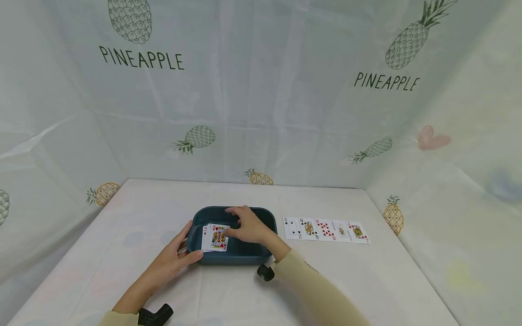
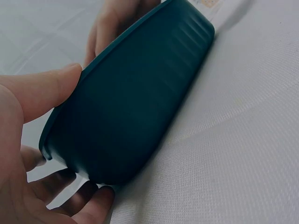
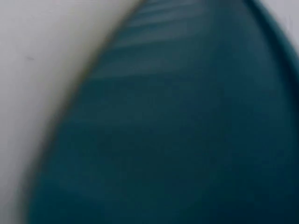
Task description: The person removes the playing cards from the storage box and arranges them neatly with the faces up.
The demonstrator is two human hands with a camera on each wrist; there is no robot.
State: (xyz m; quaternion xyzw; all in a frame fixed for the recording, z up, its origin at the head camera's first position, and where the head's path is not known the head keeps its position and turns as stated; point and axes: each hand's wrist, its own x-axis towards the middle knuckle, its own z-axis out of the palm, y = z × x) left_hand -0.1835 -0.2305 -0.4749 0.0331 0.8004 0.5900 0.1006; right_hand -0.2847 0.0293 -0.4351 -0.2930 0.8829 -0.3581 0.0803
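Observation:
A dark teal rectangular tray (image 1: pixel 253 261) with rounded corners sits on the white-covered table. Inside its left part lies a small overlapping pile of playing cards (image 1: pixel 207 239), with a red-suited face card on top. My left hand (image 1: pixel 174 259) grips the tray's left end, the thumb at the near corner; the left wrist view shows the thumb on the rim and the fingers curled round the end. Over the tray reaches my right hand (image 1: pixel 249 227), thumb overlapping the top card's right edge, the other fingers spread apart from it toward the far rim. The right wrist view shows only the blurred tray wall (image 3: pixel 154 140).
To the right of the tray, several face-up playing cards (image 1: pixel 326 229) lie in a row, a two at the left end. The white table cover (image 1: pixel 228 299) surrounds the tray. A pineapple-printed curtain (image 1: pixel 261 99) hangs behind and at both sides.

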